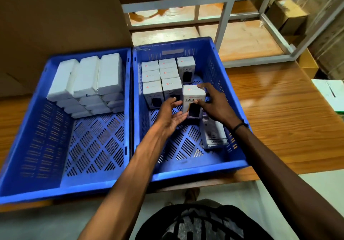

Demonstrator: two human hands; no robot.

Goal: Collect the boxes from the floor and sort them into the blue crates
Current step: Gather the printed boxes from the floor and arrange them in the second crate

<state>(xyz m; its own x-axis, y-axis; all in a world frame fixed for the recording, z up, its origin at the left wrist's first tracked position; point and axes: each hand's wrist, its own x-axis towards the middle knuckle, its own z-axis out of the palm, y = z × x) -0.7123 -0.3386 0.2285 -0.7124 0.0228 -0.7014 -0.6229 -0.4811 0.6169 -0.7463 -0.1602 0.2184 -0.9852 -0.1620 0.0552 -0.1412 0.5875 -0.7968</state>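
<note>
Nearest the camera, a dark printed shirt (202,223) is seen at the bottom edge, and both bare forearms are stretched forward over the right blue crate (188,172). One white box (192,100) is stood upright inside that crate, its long axis vertical and its printed face turned toward the camera. It is grasped by the right hand (214,104), with fingers curled over its top and right side, a dark band being worn at the wrist. The left hand (170,117) is held relaxed, palm up, fingers nearly straight beside the box's lower left edge; whether it is touched cannot be told. Behind, more upright boxes (161,77) are packed in rows against the far wall. A further box (213,133) is laid flat along the right wall, its long axis running toward the camera. In the left blue crate (61,189), plain white boxes (87,77) are stacked at the far end, lying flat. Both crates are set side by side, touching, on a wooden table (279,120).
</note>
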